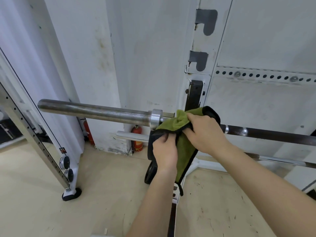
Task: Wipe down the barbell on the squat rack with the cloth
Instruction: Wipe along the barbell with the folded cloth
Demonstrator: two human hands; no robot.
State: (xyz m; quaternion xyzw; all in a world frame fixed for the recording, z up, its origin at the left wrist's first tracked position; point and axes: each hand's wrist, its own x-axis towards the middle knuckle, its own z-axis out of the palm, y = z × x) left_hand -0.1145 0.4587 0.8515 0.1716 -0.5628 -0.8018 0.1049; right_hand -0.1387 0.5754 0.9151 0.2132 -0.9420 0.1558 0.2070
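The barbell (95, 110) lies across the squat rack, its steel sleeve pointing left and its dark shaft running off to the right. A green cloth with a black edge (183, 147) is draped over the bar just right of the collar, hanging down. My right hand (203, 132) presses the cloth on top of the bar and grips it. My left hand (165, 151) pinches the cloth's lower left edge below the bar. The bar under the cloth is hidden.
The white rack upright (196, 65) with grey hooks stands behind the cloth. A second bar (282, 161) rests lower on the right. Two red fire extinguishers (137, 139) stand by the wall. A white cable machine frame (51, 151) is on the left. A black weight plate (150, 173) sits near the floor.
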